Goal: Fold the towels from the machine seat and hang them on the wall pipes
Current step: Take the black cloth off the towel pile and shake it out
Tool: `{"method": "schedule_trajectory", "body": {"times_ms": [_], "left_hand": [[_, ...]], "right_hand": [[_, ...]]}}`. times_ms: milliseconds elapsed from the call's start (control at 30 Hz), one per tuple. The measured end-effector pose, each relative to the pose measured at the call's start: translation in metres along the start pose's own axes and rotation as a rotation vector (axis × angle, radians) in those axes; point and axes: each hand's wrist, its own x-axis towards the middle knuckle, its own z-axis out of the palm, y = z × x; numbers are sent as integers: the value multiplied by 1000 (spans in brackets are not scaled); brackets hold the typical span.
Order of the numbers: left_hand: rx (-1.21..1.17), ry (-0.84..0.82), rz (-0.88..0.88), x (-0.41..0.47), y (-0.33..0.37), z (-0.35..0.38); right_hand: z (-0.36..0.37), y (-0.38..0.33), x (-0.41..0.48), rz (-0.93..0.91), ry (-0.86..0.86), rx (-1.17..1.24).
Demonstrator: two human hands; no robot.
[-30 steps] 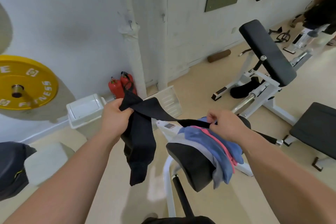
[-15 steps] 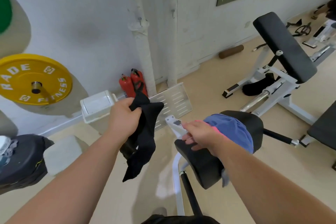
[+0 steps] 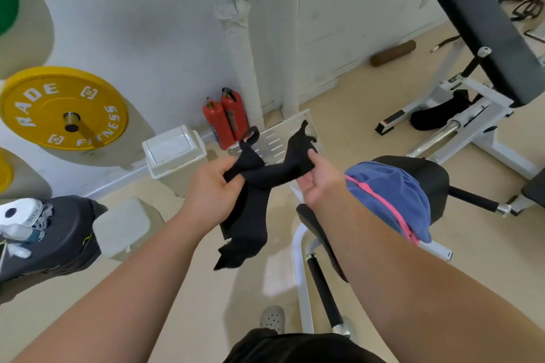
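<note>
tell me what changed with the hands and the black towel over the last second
The right hand left the black padded machine seat and gripped the black towel again, beside the left hand, which kept its hold. The blue and pink towels stayed on the seat.

White painted wall [image 3: 147, 23] beyond grip. Beige floor [image 3: 486, 259] below. 2 red extinguishers [image 3: 227, 121] and white bin [image 3: 174, 150] just past grip, at wall foot. Yellow weight plate [image 3: 63, 107] far left. Padded bench [image 3: 486, 38] upper right.
</note>
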Motion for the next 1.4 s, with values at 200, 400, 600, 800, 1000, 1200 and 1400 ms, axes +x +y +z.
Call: {"method": "schedule_trajectory", "body": {"times_ms": [200, 400, 600, 800, 1000, 1200, 1400], "left_hand": [[0, -125, -19, -6, -20, 8], [-91, -273, -135, -5, -26, 8], [-162, -195, -316, -2, -48, 13], [-387, 16, -248, 12, -22, 17], [-531, -36, -139, 10, 3, 21], [-210, 169, -33, 13, -6, 28], [-73, 126, 196, 7, 21, 45]], "right_hand": [[-3, -31, -12, -15, 67, -144], [-16, -33, -22, -266, -54, -380], [-21, -27, -45, -303, -8, -388], [-14, -12, -76, -297, -106, -457], [-7, -14, -100, -278, -235, -635], [-11, -12, -85, -512, 63, -923], [15, 2, -83, -788, 178, -847]]}}
